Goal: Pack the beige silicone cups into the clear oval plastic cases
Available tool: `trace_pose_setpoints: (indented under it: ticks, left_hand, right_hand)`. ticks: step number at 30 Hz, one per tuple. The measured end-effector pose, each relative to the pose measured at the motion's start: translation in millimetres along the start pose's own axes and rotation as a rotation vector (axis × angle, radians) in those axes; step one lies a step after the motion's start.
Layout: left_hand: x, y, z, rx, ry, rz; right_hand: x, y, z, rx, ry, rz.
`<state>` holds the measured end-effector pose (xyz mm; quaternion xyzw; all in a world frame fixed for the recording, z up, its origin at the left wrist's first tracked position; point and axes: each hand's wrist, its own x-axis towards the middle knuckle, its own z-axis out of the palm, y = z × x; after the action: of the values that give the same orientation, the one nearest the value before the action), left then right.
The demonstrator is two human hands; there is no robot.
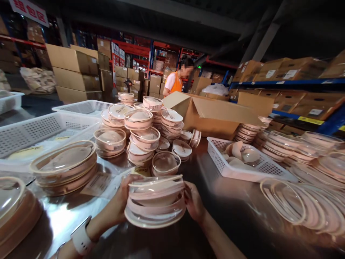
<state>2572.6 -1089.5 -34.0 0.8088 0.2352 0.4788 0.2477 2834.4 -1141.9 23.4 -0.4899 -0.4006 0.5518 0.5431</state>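
My left hand (118, 203) and my right hand (193, 201) clasp the two sides of a small stack of round clear-lidded pink cases (155, 201) just above the shiny table (229, 212). A white watch sits on my left wrist. Right behind the held stack lies a single round case (165, 162). Farther back stand several piles of the same cases (140, 138). Another low pile (64, 167) lies to my left.
White perforated baskets (40, 131) stand at the left; another one (242, 162) with pink pads sits at the right. Loose pink rings and lids (304, 201) spread along the right. An open cardboard box (212, 113) stands behind, and a person in an orange vest (176, 82) works beyond it.
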Motion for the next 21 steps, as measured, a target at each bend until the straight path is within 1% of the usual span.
trace_pose_setpoints:
  ticks: [3, 7, 10, 12, 14, 16, 19, 21]
  left_hand:
    - [-1, -5, 1, 0.033, 0.005, 0.039]
    - [-1, -9, -1, 0.018, 0.038, -0.002]
    - [1, -3, 0, -0.053, 0.061, -0.103]
    - [4, 5, 3, -0.154, 0.1, -0.201]
    - [5, 10, 7, -0.319, 0.126, -0.317]
    - [5, 11, 11, -0.469, 0.142, -0.404]
    - [2, 4, 18, -0.539, 0.186, -0.472]
    - [2, 0, 21, -0.568, 0.201, -0.508]
  right_hand:
    - [-6, 1, 2, -0.001, -0.007, -0.027]
    - [-11, 0, 2, -0.007, -0.038, -0.075]
    - [-9, 2, 2, -0.027, -0.031, -0.116]
    - [-4, 9, 2, -0.04, -0.036, -0.115]
    - [2, 20, 3, -0.048, -0.045, -0.084]
    - [6, 31, 3, -0.056, -0.058, -0.052]
    - [8, 43, 4, -0.063, -0.113, 0.021]
    - [6, 43, 6, -0.062, -0.147, 0.068]
